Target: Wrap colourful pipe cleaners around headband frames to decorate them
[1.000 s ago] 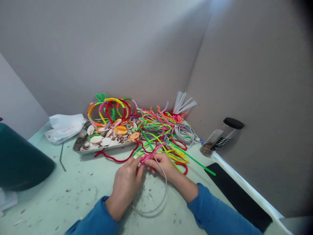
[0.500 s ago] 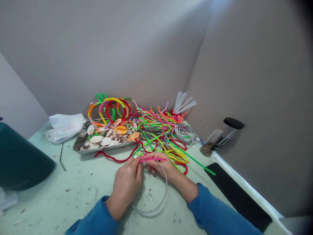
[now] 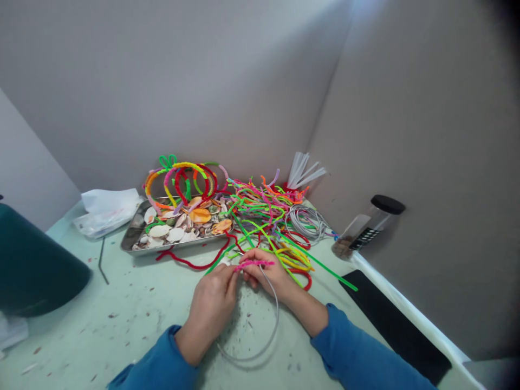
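My left hand [image 3: 213,300] is closed, its fingertips pinching the left end of a pink pipe cleaner [image 3: 255,264]. Close beside it on the right, my right hand [image 3: 270,273] has its fingers bent round a grey cord [image 3: 277,314] and the pink pipe cleaner, which lies across its fingers. From between the hands the cord curves down in a loop over the table. A small pointed thing shows above the right fingers, too small to name. Behind the hands spreads a pile of coloured pipe cleaners [image 3: 264,203].
A metal tray [image 3: 129,244] of shells stands behind on the left, with wrapped coloured rings [image 3: 187,165] on it. A dark green cylinder [image 3: 36,265] is at the far left. To the right are a coil of grey cord [image 3: 306,225], a black-lidded jar [image 3: 371,222] and a black strip [image 3: 394,319].
The pink pipe cleaner's left end sits slightly further right and its shape has bent a little. The fingers have shifted slightly; the cord loop has moved a little.
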Available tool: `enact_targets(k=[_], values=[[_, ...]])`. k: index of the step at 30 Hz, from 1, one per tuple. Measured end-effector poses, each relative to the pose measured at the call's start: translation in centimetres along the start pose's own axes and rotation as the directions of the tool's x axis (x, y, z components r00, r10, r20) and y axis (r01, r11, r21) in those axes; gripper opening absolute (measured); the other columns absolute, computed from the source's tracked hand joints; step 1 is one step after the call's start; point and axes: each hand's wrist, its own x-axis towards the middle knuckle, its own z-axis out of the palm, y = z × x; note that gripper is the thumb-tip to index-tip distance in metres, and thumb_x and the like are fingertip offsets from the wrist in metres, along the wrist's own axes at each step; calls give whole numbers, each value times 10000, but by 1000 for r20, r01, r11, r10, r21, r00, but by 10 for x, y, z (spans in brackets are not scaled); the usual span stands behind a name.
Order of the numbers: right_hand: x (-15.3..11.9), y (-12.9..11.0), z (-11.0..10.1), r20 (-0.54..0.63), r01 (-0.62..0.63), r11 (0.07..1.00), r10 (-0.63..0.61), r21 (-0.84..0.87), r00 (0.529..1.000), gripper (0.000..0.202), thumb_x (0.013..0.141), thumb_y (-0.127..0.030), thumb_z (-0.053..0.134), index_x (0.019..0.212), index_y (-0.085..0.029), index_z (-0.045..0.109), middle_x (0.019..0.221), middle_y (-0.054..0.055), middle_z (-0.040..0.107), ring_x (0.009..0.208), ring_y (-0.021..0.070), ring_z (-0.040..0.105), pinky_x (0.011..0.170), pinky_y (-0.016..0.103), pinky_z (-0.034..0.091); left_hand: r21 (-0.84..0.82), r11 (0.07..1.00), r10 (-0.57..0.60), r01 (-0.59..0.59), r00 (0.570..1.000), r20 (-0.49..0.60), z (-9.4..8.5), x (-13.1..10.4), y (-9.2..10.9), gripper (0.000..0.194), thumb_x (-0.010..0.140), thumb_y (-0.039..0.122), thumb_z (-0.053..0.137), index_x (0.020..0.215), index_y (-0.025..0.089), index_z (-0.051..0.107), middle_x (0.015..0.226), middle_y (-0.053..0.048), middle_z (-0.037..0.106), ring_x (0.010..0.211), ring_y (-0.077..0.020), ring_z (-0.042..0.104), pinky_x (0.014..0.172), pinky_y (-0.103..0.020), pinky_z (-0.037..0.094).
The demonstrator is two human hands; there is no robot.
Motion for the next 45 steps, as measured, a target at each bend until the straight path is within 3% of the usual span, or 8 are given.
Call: enact_targets(k=[8, 17, 27, 38, 41, 45], values=[[-1, -6, 1, -15, 11, 999, -11, -37, 1000, 215, 737, -347, 627, 799, -147, 577, 547, -50, 552, 390, 56, 443, 383, 171, 336, -222, 973, -57, 59, 998, 16, 3, 2, -2, 237, 880, 257, 379, 887, 188, 605, 780, -35, 660, 696, -167, 587, 627, -252, 397], [-1, -2, 0, -1, 10, 996, -10, -87, 1000, 200, 772, -353, 596, 795, -158, 559, 564, -47, 561, 393, 50, 441, 388, 166, 333, -265, 951, -159, 161, 987, 26, 1, 2, -2, 263, 853, 321, 404, 650, 197, 515, 574, 15, 556, 536, -143, 501, 521, -230, 330], [-2, -6, 1, 13, 21, 995, -20, -93, 1000, 216, 772, -364, 590, 827, -159, 548, 576, -54, 553, 404, 52, 445, 400, 173, 343, -520, 805, -248, 286, 958, 142, 5, 3, -7, 319, 835, 387, 442, 611, 180, 537, 438, 56, 453, 394, -104, 388, 428, -213, 287], [-3, -5, 1, 23, 51, 996, -49, -79, 999, 221, 773, -376, 603, 821, -166, 556, 586, -50, 558, 421, 59, 459, 419, 181, 350, -633, 694, -269, 343, 939, 214, 5, 7, -7, 365, 805, 448, 475, 584, 162, 522, 473, 45, 476, 376, -72, 351, 379, -195, 253], [-3, -5, 1, 33, 44, 996, -41, -81, 999, 215, 773, -372, 604, 820, -168, 555, 589, -49, 561, 422, 59, 461, 421, 182, 351, -620, 705, -271, 345, 938, 214, 6, 6, -7, 362, 807, 438, 476, 574, 164, 518, 455, 50, 458, 377, -75, 351, 386, -196, 255], [-2, -5, 1, 29, 33, 997, -31, -64, 999, 215, 761, -357, 615, 834, -164, 555, 586, -53, 559, 407, 54, 454, 414, 181, 349, -533, 800, -253, 274, 961, 115, 6, 5, -9, 331, 821, 407, 475, 599, 168, 533, 477, 45, 482, 425, -92, 401, 427, -201, 282]])
